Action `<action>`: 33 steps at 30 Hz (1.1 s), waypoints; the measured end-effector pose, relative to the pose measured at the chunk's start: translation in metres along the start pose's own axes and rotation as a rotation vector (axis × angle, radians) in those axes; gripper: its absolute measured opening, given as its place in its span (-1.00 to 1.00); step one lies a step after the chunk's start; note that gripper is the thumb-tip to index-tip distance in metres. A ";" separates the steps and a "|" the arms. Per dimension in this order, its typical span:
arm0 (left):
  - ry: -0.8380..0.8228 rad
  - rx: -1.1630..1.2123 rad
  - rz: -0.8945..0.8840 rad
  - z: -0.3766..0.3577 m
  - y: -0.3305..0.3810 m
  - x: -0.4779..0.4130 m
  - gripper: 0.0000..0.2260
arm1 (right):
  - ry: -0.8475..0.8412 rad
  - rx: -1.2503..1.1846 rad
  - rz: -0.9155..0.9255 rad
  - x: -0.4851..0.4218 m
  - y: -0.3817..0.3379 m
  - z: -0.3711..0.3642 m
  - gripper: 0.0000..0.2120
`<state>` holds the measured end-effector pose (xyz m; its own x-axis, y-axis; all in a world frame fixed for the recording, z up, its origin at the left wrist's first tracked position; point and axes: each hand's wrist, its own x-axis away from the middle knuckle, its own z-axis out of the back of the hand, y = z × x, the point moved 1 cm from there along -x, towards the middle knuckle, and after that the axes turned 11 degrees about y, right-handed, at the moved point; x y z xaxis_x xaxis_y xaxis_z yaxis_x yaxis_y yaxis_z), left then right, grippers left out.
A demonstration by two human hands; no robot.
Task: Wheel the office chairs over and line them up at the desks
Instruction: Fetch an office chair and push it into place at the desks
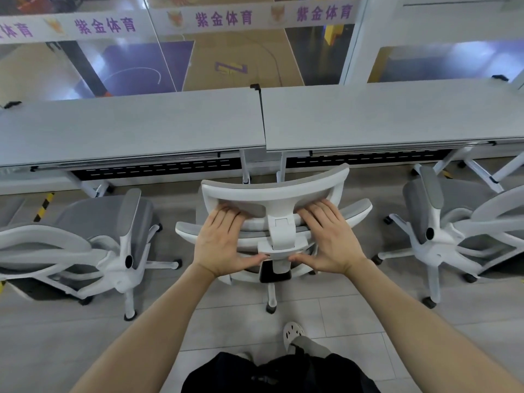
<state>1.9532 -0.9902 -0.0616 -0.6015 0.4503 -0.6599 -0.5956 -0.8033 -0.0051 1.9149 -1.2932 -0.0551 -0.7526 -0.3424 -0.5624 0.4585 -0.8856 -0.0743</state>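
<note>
A white-framed, grey-mesh office chair stands in front of me, its back toward me, facing the seam between two grey desks. My left hand lies flat on the left side of the chair's back below the headrest, fingers straight. My right hand lies flat on the right side in the same way. Both thumbs point inward at the white headrest bracket. Part of the chair's seat and base is hidden under my hands.
A second chair stands to the left and a third chair to the right, both by the desks. The right desk adjoins the left one. A glass wall with a purple-lettered banner rises behind them. Grey tiled floor lies underfoot.
</note>
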 end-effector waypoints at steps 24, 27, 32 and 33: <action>-0.112 -0.021 0.013 -0.008 0.001 -0.010 -0.05 | -0.080 -0.001 -0.073 -0.002 0.009 -0.001 0.05; -0.111 -0.014 0.007 -0.006 0.000 -0.014 -0.06 | -0.116 0.020 -0.089 -0.005 0.009 0.002 0.07; -0.123 -0.013 -0.007 -0.009 -0.004 -0.023 -0.10 | -0.139 0.018 -0.117 -0.011 0.009 0.003 0.07; -0.131 -0.012 -0.004 -0.010 -0.004 -0.024 -0.09 | -0.142 0.018 -0.119 -0.012 0.010 0.003 0.07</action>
<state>1.9758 -1.0015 -0.0532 -0.6635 0.5002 -0.5564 -0.5925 -0.8054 -0.0174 1.9273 -1.2989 -0.0471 -0.8607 -0.2745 -0.4287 0.3546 -0.9276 -0.1179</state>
